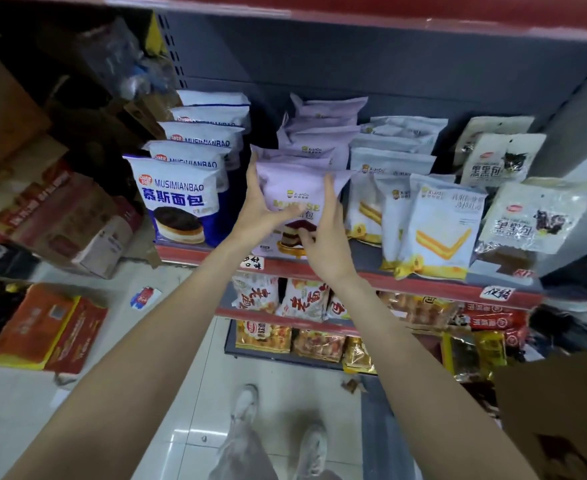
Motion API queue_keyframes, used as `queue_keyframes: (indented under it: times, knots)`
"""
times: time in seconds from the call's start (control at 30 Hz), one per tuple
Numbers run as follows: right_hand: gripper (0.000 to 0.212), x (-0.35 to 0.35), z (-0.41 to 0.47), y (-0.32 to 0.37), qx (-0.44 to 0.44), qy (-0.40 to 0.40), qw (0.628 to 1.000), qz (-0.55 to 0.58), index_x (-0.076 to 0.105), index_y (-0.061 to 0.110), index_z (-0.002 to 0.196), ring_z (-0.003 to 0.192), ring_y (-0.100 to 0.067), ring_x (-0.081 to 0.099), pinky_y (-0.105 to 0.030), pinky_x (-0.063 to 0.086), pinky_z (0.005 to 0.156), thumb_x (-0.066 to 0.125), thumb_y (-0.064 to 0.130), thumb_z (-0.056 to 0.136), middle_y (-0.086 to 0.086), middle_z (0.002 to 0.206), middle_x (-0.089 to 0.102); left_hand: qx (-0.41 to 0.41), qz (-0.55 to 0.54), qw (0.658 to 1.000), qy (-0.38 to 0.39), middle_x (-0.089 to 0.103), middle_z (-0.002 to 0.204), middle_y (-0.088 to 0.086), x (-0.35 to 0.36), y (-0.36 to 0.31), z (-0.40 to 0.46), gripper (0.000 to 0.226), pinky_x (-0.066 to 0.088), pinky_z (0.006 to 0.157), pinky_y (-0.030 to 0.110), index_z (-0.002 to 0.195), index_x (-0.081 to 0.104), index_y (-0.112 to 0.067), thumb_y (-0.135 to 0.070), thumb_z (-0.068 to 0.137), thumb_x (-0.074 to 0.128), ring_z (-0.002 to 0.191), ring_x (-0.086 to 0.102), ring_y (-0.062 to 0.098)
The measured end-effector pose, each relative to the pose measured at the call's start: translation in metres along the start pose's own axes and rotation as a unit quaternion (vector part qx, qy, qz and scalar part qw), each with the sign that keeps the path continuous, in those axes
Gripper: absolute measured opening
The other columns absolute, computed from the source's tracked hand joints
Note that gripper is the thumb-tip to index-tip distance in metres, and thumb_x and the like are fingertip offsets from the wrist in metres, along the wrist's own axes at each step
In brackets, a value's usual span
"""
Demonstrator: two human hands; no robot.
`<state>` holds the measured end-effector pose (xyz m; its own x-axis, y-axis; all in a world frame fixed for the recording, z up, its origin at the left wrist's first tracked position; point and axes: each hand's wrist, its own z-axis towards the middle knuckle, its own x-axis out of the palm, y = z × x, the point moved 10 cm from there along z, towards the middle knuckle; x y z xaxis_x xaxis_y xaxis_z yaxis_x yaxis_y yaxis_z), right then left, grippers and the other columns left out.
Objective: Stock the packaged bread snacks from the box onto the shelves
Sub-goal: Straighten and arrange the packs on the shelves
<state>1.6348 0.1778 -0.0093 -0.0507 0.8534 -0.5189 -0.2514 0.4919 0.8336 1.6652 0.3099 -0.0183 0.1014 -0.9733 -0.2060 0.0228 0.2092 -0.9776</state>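
A person stocking a shop shelf (361,268) steadies a lilac mousse-bread packet (297,199) at the head of its row, the left hand (262,211) pressed against the packet's left edge with fingers reaching up its side, the right hand (323,226) cupping its right edge and lower front, so the packet is held between two fairly straight-fingered palms rather than clenched. Behind the grip, more lilac packets (319,140) stand in a file running back to the rear panel; just left of the grip stands a row of blue-and-white packets (181,199), and just right of it a row of white sandwich-cake packets (434,223). The step in hand appears to be seating this packet upright at the shelf's front edge. A brown cardboard box (555,410), probably the supply, shows below and to the right of the grip. The next move likely calls for releasing gently so the packet stays standing, then reaching down to the box for another.
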Motion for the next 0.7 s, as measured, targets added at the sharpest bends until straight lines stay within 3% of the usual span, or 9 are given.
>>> queue_keyframes:
  times: [0.03,0.13,0.2,0.27,0.33,0.4,0.5,0.57,0.7]
  knots:
    - [0.091,0.005,0.000,0.003,-0.009,0.018,1.000,-0.005,-0.009,0.032,0.150,0.108,-0.021,0.050,-0.041,0.055,0.074,0.053,0.000,0.091,-0.009,0.159,0.006,0.001,-0.003,1.000,-0.004,0.017,0.149,-0.011,-0.003,0.002,0.001,0.114,0.045,0.094,0.014,0.150,-0.009,-0.025,-0.015,0.077,0.078,0.133,0.023,-0.002]
    - [0.086,0.001,-0.004,0.009,-0.029,0.049,0.998,0.008,-0.008,0.033,0.149,0.098,-0.011,0.056,-0.035,0.052,0.082,0.055,0.016,0.094,-0.003,0.159,0.010,0.013,0.015,1.000,0.002,0.018,0.147,-0.012,-0.010,0.002,0.002,0.116,0.041,0.106,0.033,0.150,-0.012,-0.021,-0.012,0.077,0.078,0.130,0.030,-0.005]
    - [0.069,-0.035,0.002,0.009,-0.028,-0.022,0.999,-0.003,0.013,0.023,0.150,0.091,-0.008,0.056,-0.026,0.048,0.080,0.053,0.019,0.095,-0.010,0.148,0.035,0.043,0.050,0.998,-0.002,0.012,0.151,-0.011,-0.011,-0.005,-0.002,0.119,0.035,0.109,0.025,0.149,-0.014,-0.019,-0.012,0.075,0.079,0.133,0.021,-0.006]
    - [0.049,-0.077,0.017,0.013,-0.040,-0.108,0.992,-0.051,0.037,0.013,0.142,0.104,-0.018,0.057,-0.031,0.047,0.090,0.050,0.014,0.095,-0.015,0.132,0.050,0.090,0.134,0.986,-0.048,0.004,0.159,0.004,-0.015,-0.017,-0.013,0.121,0.028,0.108,0.013,0.150,-0.010,-0.021,-0.014,0.072,0.082,0.138,0.008,-0.001]
    - [0.042,-0.099,0.044,0.025,-0.084,-0.122,0.983,-0.113,0.051,0.007,0.132,0.114,-0.028,0.054,-0.032,0.045,0.095,0.048,0.004,0.091,-0.017,0.130,0.049,0.149,0.248,0.954,-0.082,0.000,0.157,0.013,-0.014,-0.035,-0.028,0.117,0.036,0.106,0.023,0.151,0.001,-0.026,-0.018,0.069,0.084,0.144,0.004,0.015]
    - [0.042,-0.099,0.077,0.034,-0.123,-0.075,0.975,-0.168,0.054,0.006,0.130,0.121,-0.029,0.049,-0.029,0.041,0.098,0.048,-0.001,0.089,-0.019,0.131,0.048,0.230,0.385,0.891,-0.076,0.008,0.155,0.020,-0.004,-0.055,-0.037,0.106,0.027,0.113,0.039,0.150,0.019,-0.021,-0.027,0.067,0.085,0.144,0.008,0.033]
    - [0.042,-0.079,0.123,0.032,-0.143,0.026,0.955,-0.260,0.051,0.008,0.133,0.127,-0.030,0.044,-0.028,0.033,0.102,0.051,0.005,0.091,-0.019,0.136,0.045,0.275,0.538,0.796,-0.024,0.027,0.150,0.015,0.011,-0.068,-0.028,0.100,0.008,0.118,0.047,0.146,0.031,-0.018,-0.043,0.064,0.082,0.143,0.015,0.033]
    - [0.043,-0.064,0.144,0.027,-0.154,0.086,0.935,-0.306,0.048,0.008,0.136,0.129,-0.030,0.042,-0.031,0.032,0.107,0.053,0.012,0.093,-0.018,0.139,0.044,0.252,0.579,0.776,0.004,0.030,0.150,0.006,0.013,-0.066,-0.014,0.101,0.008,0.117,0.048,0.146,0.028,-0.019,-0.047,0.064,0.080,0.143,0.018,0.026]
    - [0.045,-0.045,0.172,0.029,-0.148,0.165,0.924,-0.311,0.056,0.006,0.126,0.122,-0.028,0.050,-0.032,0.038,0.100,0.065,0.029,0.088,-0.015,0.131,0.054,0.206,0.617,0.759,0.025,0.037,0.144,0.004,0.013,-0.060,0.004,0.103,0.026,0.104,0.042,0.146,0.025,-0.021,-0.050,0.062,0.078,0.133,0.031,0.026]
